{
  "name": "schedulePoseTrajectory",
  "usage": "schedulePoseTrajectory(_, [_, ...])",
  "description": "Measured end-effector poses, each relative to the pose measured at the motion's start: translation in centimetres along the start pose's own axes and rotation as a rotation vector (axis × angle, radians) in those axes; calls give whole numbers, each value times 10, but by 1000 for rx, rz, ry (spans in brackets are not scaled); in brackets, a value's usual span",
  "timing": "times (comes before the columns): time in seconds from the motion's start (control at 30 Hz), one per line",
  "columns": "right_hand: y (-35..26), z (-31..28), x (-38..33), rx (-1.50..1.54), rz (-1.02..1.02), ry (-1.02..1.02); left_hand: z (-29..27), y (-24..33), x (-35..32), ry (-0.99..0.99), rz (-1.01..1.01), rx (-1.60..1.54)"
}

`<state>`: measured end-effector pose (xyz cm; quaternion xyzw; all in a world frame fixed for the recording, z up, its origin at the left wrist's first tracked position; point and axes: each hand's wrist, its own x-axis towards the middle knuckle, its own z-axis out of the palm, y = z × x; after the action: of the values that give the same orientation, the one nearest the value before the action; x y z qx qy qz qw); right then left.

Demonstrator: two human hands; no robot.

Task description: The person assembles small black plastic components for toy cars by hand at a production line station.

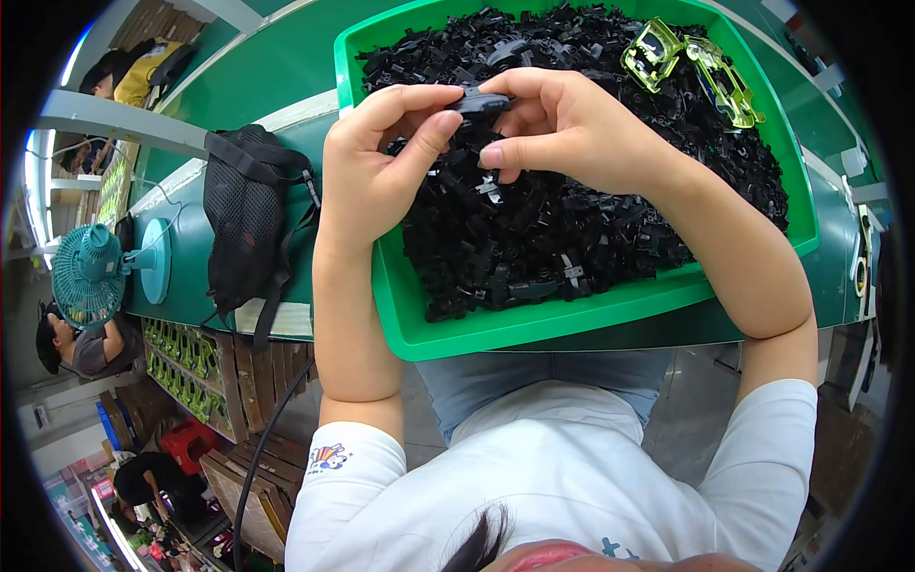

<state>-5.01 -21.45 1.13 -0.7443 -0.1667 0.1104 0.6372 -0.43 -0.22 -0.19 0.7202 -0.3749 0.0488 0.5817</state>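
Over the left half of a large, bright green plastic tray [457, 345], the person's two bare hands meet at one small, dark, elongated plastic piece [479, 103]. The left hand [381, 143] grips this piece at its left end, with the tip of the thumb below and the forefinger above, while its other fingers are curled behind. The right hand [577, 133] comes from the other side: its forefinger lies at the right end of the piece, and its thumb is apart, lower down, pointing to the left. Whether the remaining right fingers also press the piece, I cannot tell, because they are partly hidden. Under the hands, the tray is filled with a thick heap of small black plastic parts [534, 238], and among them lies a little silvery-white part [489, 187], just below the right thumb. Near the far right corner, two shiny yellow-green openwork frames [724, 81] rest on the heap. The tray stands on a dark green table [286, 48]. To the left of it lies a black mesh bag with straps [250, 210], and farther left is a teal round fan [91, 272].
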Motion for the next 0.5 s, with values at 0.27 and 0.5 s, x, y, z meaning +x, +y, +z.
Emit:
schedulePoseTrajectory(0.27, [2,-3,0,-76,-50,58,-3,4,1,204,-147,-122])
schedulePoseTrajectory(0.5, [-3,-11,1,-200,-79,106,-5,-3,3,249,-163,-128])
